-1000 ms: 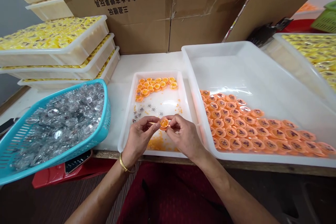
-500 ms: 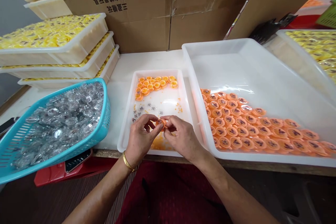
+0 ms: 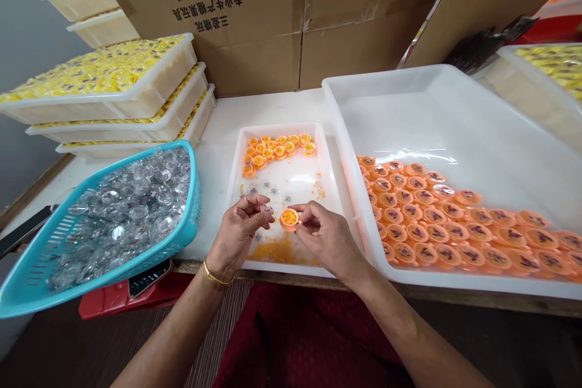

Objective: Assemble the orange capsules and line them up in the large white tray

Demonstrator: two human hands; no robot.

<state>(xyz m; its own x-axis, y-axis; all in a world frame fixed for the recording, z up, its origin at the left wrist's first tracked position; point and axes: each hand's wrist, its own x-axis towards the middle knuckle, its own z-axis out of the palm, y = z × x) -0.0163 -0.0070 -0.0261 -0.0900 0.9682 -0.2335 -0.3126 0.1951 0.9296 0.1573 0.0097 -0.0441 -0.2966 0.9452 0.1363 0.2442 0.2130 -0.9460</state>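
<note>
My right hand (image 3: 325, 236) pinches a small orange toy cup (image 3: 289, 217) by its side. Its open top faces up and shows orange bits inside. Just left of it, my left hand (image 3: 240, 227) holds a small clear piece with dark marks (image 3: 267, 210) between thumb and fingertips; it looks like a clear lid. Both hands are over a small white tray (image 3: 234, 160). Filled orange cups (image 3: 273, 150) stand in its far part. Small grey pieces (image 3: 267, 185) and loose orange bits (image 3: 277, 250) lie nearer.
A blue basket (image 3: 193, 194) of clear plastic domes (image 3: 136, 194) stands at the left. On the right, a large white tray (image 3: 391, 88) holds rows of orange cups under clear tops (image 3: 436, 233). Stacked trays (image 3: 150, 100) of yellow pieces and a cardboard box (image 3: 259, 54) stand behind.
My hands were together on the orange cup and have moved apart. The cup, which had a dark-marked piece over it, now shows its orange bits. The view has shifted slightly.
</note>
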